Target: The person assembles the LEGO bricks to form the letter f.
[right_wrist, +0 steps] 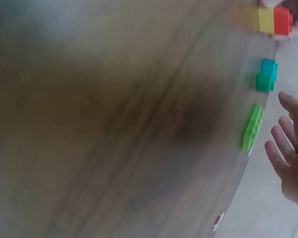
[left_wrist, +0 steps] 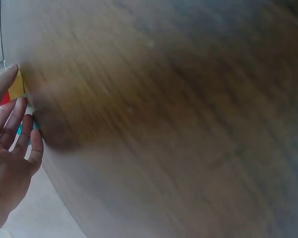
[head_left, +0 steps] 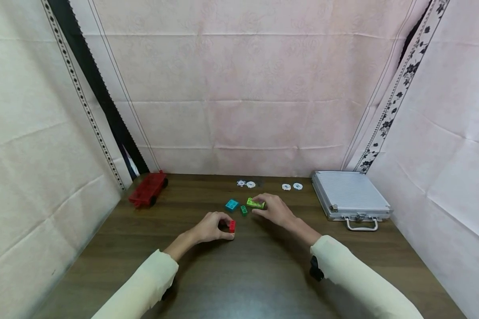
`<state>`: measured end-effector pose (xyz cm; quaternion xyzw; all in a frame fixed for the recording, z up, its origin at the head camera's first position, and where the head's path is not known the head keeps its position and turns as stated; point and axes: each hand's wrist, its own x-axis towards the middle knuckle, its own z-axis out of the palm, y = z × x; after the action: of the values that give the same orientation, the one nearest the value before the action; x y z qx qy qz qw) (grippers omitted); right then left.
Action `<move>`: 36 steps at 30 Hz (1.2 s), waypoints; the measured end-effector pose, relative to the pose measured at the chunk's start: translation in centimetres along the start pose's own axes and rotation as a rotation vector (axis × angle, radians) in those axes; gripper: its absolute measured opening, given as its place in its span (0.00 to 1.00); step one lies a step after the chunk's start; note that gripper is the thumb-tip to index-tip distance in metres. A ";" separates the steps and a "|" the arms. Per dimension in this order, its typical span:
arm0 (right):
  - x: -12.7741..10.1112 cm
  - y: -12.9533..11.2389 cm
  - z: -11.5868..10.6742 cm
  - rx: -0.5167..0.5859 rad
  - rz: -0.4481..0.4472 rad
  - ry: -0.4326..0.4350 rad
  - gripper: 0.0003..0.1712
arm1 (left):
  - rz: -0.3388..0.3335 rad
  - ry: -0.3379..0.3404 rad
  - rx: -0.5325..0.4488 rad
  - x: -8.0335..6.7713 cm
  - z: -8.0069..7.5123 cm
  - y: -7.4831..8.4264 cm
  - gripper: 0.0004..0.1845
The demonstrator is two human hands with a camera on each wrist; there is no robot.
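My left hand (head_left: 213, 227) pinches a red toy brick (head_left: 232, 226) between thumb and fingers near the table's middle. In the right wrist view, a yellow brick (right_wrist: 266, 20) is joined to the red one, on its table side. My right hand (head_left: 276, 210) is over the table beside a long lime green brick (head_left: 255, 203), its fingers extended and holding nothing. In the right wrist view, a gap shows between these fingers and the lime brick. Between the hands lie a turquoise brick (head_left: 231, 205) and a small green brick (head_left: 244, 210).
A red toy wagon (head_left: 148, 189) with black wheels stands at the table's back left. A silver case (head_left: 351, 195) lies at the right, handle towards me. Several white poker chips (head_left: 286, 187) lie along the back. Pale cloth (head_left: 239, 88) hangs around the wooden table (head_left: 239, 274).
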<state>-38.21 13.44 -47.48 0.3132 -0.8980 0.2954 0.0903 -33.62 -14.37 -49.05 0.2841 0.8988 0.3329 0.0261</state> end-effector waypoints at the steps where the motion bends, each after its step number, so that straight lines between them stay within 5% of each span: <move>1: 0.1 0.3 0.0 -0.001 0.007 0.011 0.21 | 0.000 -0.004 -0.007 0.0 0.0 0.0 0.21; 15: 0.9 3.7 0.8 -0.068 0.142 0.021 0.30 | 0.075 0.017 -0.065 0.0 0.1 0.6 0.22; 25: 1.3 3.6 0.5 -0.091 0.171 0.002 0.23 | 0.041 -0.002 -0.062 0.4 -0.1 0.7 0.18; 36: 1.0 0.6 -1.1 -0.065 0.051 -0.001 0.21 | -0.006 -0.012 -0.071 0.0 -0.4 0.0 0.17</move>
<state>-39.35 13.97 -46.49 0.2874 -0.9149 0.2680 0.0926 -33.68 -14.59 -48.75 0.2822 0.8870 0.3629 0.0425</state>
